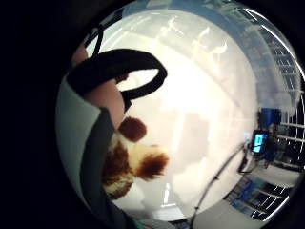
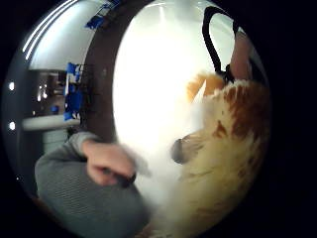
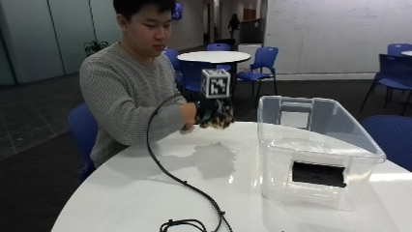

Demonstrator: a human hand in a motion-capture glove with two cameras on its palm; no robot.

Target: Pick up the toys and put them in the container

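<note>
I am looking first at the outside view, where the person's right hand in the black glove (image 3: pixel 214 114) is hanging above the round white surface (image 3: pixel 161 193), some way up from it and to the side of the clear plastic container with its flap lid standing open (image 3: pixel 315 145). In this hand I am seeing a small brown and cream plush toy (image 3: pixel 219 121), mostly hidden by the glove. The palm views are making it clearer: the furry spotted body of the toy (image 2: pixel 233 148) is filling one side of the thumb side view, and in the little finger side view its brown-tipped parts (image 1: pixel 136 162) are showing next to the strap. So the fingers are curling around the plush toy and carrying it in the air.

I am judging that the task is in the carrying step. The toy is lifted but not yet in the container. Through the clear walls I am seeing no toy inside, only a dark label on the front wall. I am not finding other toys on the surface here. The bare other hand (image 2: pixel 106 163) is resting at the surface edge.

What is left, in my opinion, is bringing the hand over the open top and letting the toy go.
</note>
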